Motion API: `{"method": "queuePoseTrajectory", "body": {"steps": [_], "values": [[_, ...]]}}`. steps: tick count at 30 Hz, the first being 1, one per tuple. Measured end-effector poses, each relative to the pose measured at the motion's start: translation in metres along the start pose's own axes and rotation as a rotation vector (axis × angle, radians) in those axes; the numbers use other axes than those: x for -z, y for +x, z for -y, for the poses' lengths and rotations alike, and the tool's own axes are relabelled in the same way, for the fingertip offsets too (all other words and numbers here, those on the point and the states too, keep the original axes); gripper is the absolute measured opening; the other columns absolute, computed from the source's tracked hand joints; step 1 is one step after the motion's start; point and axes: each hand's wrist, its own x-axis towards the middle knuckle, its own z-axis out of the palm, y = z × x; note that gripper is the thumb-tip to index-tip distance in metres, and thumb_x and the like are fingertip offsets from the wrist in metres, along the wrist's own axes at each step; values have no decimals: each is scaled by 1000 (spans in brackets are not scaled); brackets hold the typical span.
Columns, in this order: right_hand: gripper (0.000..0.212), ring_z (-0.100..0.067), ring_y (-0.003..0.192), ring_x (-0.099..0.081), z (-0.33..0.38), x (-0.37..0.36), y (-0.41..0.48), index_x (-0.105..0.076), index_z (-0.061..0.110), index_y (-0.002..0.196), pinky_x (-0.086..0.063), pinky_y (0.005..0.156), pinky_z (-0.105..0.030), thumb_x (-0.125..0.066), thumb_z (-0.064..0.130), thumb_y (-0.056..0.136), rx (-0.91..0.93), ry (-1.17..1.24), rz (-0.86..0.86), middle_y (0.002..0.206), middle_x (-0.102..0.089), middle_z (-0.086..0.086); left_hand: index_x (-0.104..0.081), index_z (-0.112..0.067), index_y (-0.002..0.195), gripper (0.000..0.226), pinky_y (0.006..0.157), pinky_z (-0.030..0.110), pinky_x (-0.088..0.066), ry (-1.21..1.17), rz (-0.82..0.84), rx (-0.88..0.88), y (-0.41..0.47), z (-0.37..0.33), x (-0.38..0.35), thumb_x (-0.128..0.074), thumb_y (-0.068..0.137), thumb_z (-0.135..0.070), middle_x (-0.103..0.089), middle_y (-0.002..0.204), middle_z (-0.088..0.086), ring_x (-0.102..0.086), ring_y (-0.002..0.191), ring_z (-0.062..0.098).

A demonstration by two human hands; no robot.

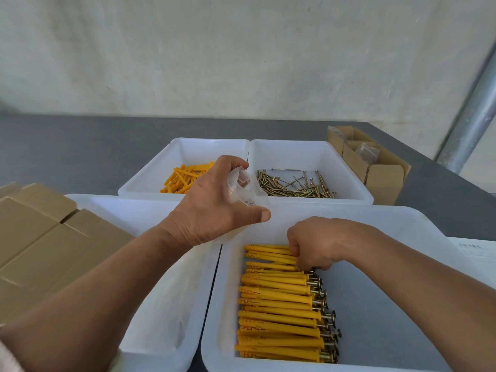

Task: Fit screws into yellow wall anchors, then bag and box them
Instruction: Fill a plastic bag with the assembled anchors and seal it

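My left hand [212,208] holds a clear plastic bag [239,187] open above the near bins, fingers and thumb curled round it. My right hand [315,244] reaches down into the near right white bin [402,229] and grips yellow anchors at the top of a row of assembled anchors with screws [284,307]. The screw heads point right. Loose yellow anchors [185,178] lie in the far left bin [188,149]. Loose screws [295,183] lie in the far right bin [308,151].
A near left white bin [161,304] sits under my left forearm. Closed cardboard boxes [40,237] are stacked at the left. Small open cardboard boxes [373,167] holding clear bags stand at the back right. A metal pole [472,116] rises at the right, and a paper sheet [477,256] lies on the grey table.
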Motion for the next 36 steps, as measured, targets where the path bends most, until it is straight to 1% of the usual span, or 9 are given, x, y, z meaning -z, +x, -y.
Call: {"method": "queuePoseTrajectory", "body": {"steps": [8, 12, 17, 20, 23, 27, 31, 33, 36], "values": [[25, -15, 76, -61, 0, -1, 2, -68, 11, 111, -44, 55, -21, -65, 24, 91, -7, 25, 1, 104, -70, -8, -46, -27, 126, 87, 89, 24, -47, 6, 3, -1, 1, 1, -1, -80, 50, -54, -56, 105, -17, -56, 106, 10], [27, -22, 99, -65, -1, 0, -1, -67, 10, 113, -44, 63, -25, -64, 25, 90, 10, 24, -34, 112, -67, -9, -46, -24, 127, 88, 89, 24, -46, 16, 1, -9, 0, 1, -1, -80, 50, -54, -56, 105, -16, -56, 106, 11], [29, -23, 107, -63, 0, 5, -6, -67, 9, 116, -42, 62, -24, -62, 24, 91, 40, 47, -86, 117, -65, -9, -46, -25, 125, 86, 88, 20, -45, 20, 3, -7, 0, 0, -1, -79, 51, -54, -57, 106, -15, -56, 105, 10], [25, -17, 100, -62, -3, 11, -10, -68, 18, 114, -50, 73, -26, -63, 22, 91, 58, 168, -124, 107, -64, 1, -47, -24, 126, 87, 91, 25, -47, 13, 5, -7, 0, 0, -1, -80, 51, -53, -57, 107, -13, -56, 107, 12], [24, -12, 93, -58, -4, 11, -11, -67, 22, 114, -47, 67, -22, -63, 22, 91, 72, 211, -144, 99, -59, 6, -47, -23, 126, 88, 92, 26, -47, 14, 6, -7, -1, 0, -1, -80, 51, -53, -58, 107, -13, -57, 107, 12], [30, -21, 102, -65, -2, 6, -9, -68, 12, 116, -47, 71, -25, -62, 29, 93, 26, 86, -68, 112, -68, -7, -47, -23, 127, 88, 91, 25, -47, 23, 5, -5, -1, 0, -1, -80, 51, -54, -58, 107, -14, -57, 107, 11], [29, -20, 92, -70, 0, 2, -4, -69, 11, 110, -53, 72, -29, -64, 32, 91, -20, 53, 13, 103, -72, -8, -47, -24, 128, 89, 92, 27, -48, 32, 7, -4, 0, 0, 0, -80, 51, -54, -57, 108, -14, -56, 108, 11], [16, -18, 76, -69, 0, 1, -1, -68, 11, 92, -53, 64, -28, -64, 26, 90, -17, 45, 7, 87, -70, -6, -47, -24, 128, 89, 92, 28, -48, 36, 7, -4, 0, 0, 0, -80, 51, -54, -57, 107, -15, -57, 108, 11], [24, -15, 54, -56, -1, 0, 1, -53, 14, 64, -46, 52, -22, -62, 19, 87, -5, 62, -29, 62, -54, -2, -47, -24, 128, 89, 90, 26, -48, 40, 9, -7, -1, -1, 0, -80, 51, -54, -57, 107, -17, -57, 107, 10]]}}
